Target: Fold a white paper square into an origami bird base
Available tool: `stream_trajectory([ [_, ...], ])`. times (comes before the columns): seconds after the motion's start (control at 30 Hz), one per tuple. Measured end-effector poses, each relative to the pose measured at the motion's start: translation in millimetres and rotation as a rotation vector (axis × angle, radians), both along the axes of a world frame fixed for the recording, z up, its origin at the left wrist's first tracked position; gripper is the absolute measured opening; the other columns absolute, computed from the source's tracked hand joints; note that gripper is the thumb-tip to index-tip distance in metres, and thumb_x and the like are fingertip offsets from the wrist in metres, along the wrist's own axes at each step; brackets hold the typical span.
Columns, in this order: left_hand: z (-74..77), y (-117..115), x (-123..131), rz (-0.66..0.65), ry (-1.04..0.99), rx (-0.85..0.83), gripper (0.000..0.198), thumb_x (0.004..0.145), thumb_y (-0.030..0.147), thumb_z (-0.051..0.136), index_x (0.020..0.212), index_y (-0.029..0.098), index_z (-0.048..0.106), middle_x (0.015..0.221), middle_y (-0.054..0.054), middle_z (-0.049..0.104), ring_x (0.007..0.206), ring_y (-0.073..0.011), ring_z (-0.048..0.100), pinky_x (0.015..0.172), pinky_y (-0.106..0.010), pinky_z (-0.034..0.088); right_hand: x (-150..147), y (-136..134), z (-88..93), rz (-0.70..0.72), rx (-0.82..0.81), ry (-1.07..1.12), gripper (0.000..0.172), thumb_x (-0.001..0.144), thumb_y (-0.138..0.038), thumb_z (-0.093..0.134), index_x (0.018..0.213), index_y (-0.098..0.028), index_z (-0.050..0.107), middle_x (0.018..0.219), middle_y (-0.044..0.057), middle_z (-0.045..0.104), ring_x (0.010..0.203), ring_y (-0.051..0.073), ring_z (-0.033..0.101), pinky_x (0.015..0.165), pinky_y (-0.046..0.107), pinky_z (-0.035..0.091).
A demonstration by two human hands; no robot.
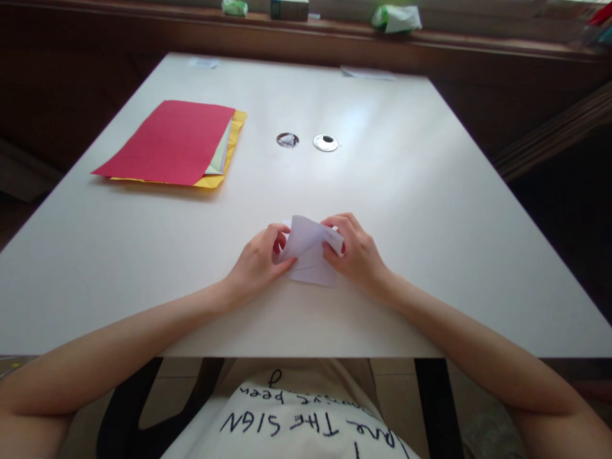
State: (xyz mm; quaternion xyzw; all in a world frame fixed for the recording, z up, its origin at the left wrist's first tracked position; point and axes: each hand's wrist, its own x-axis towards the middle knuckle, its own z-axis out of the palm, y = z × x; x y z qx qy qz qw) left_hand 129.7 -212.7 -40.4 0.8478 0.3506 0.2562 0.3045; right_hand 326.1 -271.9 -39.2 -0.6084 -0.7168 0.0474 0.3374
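Observation:
A small folded sheet of white paper is held between both hands near the front of the table. My left hand pinches its left edge, thumb on the near face and fingers curled behind. At the right side, my right hand grips a raised corner between thumb and fingers. Creases run across the paper, and its upper part stands up from the tabletop. What the fingers do behind the sheet is partly hidden.
The white table has two round cable holes, one with a metal ring. Red paper lies over yellow and pale sheets at the back left. Small packets and a box stand on the ledge behind.

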Motion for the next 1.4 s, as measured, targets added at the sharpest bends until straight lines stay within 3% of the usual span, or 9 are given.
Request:
stream_trajectory([
  [0.17,-4.7,-1.1,-0.2,-0.059,-0.008,0.034,0.021,0.074,0.011,0.056,0.089,0.020,0.045,0.070,0.006,0.049,0.058,-0.0085,0.048,0.054,-0.019,0.038,2.2,3.2,0.2,-0.012,0.032,-0.020,0.019,0.075,-0.015,0.054,0.093,-0.021,0.049,0.087,0.003,0.054,0.064,0.013,0.054,0.053,0.024,0.044],
  [0.27,-6.3,-1.3,-0.3,-0.077,-0.001,0.049,0.018,0.076,0.009,0.052,0.088,0.021,0.045,0.067,0.006,0.046,0.056,-0.0080,0.046,0.053,-0.019,0.037,0.9,0.7,5.3,-0.002,0.083,-0.004,0.025,0.075,-0.027,0.062,0.094,-0.022,0.046,0.086,0.002,0.053,0.063,0.013,0.052,0.050,0.024,0.043],
  [0.4,-7.9,-1.5,0.5,-0.092,0.014,0.085,0.018,0.076,0.008,0.050,0.089,0.021,0.045,0.067,0.006,0.045,0.057,-0.0085,0.045,0.054,-0.019,0.036,-2.8,-11.9,19.7,0.035,0.382,0.031,0.035,0.072,-0.030,0.068,0.095,-0.025,0.042,0.080,0.001,0.051,0.060,0.012,0.049,0.051,0.026,0.044],
  [0.5,-8.7,-2.3,2.0,-0.099,0.023,0.112,0.019,0.076,0.007,0.050,0.089,0.020,0.045,0.067,0.006,0.046,0.057,-0.0089,0.045,0.055,-0.020,0.036,-8.6,-24.9,27.1,0.241,0.582,-0.080,0.023,0.075,-0.021,0.062,0.090,-0.026,0.045,0.070,-0.001,0.053,0.059,0.013,0.050,0.052,0.025,0.046],
  [0.6,-8.3,-3.2,3.2,-0.107,0.033,0.134,0.017,0.076,0.007,0.048,0.087,0.020,0.044,0.068,0.005,0.047,0.057,-0.0095,0.045,0.055,-0.020,0.036,-17.6,-31.6,25.0,0.370,0.403,-0.234,0.014,0.081,-0.016,0.053,0.090,-0.026,0.049,0.072,-0.001,0.060,0.061,0.012,0.055,0.054,0.024,0.046],
  [0.8,-4.0,-3.8,2.5,-0.165,0.065,0.180,0.014,0.079,0.011,0.048,0.092,0.018,0.047,0.076,0.000,0.053,0.068,-0.0137,0.051,0.063,-0.025,0.042,-20.0,-18.4,7.1,0.203,0.025,-0.256,0.020,0.087,-0.012,0.040,0.096,-0.016,0.058,0.090,0.009,0.065,0.077,0.020,0.060,0.067,0.033,0.050],
  [0.93,-0.2,-4.6,2.3,-0.273,0.118,0.216,0.015,0.084,0.023,0.050,0.098,0.016,0.053,0.090,-0.006,0.058,0.084,-0.0193,0.053,0.075,-0.031,0.045,-7.6,-10.4,6.5,0.171,-0.031,-0.197,0.019,0.085,-0.012,0.044,0.090,-0.018,0.061,0.091,0.007,0.066,0.079,0.019,0.060,0.070,0.031,0.049],
  [1.2,2.7,-3.2,-2.2,-0.397,0.176,0.348,0.024,0.087,0.025,0.047,0.105,0.012,0.058,0.110,-0.013,0.057,0.103,-0.0237,0.051,0.089,-0.038,0.046,-2.6,-7.5,11.8,0.118,-0.122,-0.111,0.017,0.085,-0.016,0.048,0.088,-0.018,0.065,0.090,0.005,0.068,0.075,0.017,0.062,0.067,0.027,0.047],
  [1.4,5.5,-2.0,-5.0,-0.540,0.211,0.355,0.035,0.088,0.032,0.047,0.117,0.013,0.054,0.122,-0.012,0.057,0.116,-0.0251,0.049,0.097,-0.040,0.043,4.7,-4.4,15.4,0.103,-0.185,-0.120,0.011,0.082,-0.019,0.056,0.084,-0.019,0.067,0.087,0.003,0.068,0.075,0.017,0.062,0.067,0.026,0.045],
])
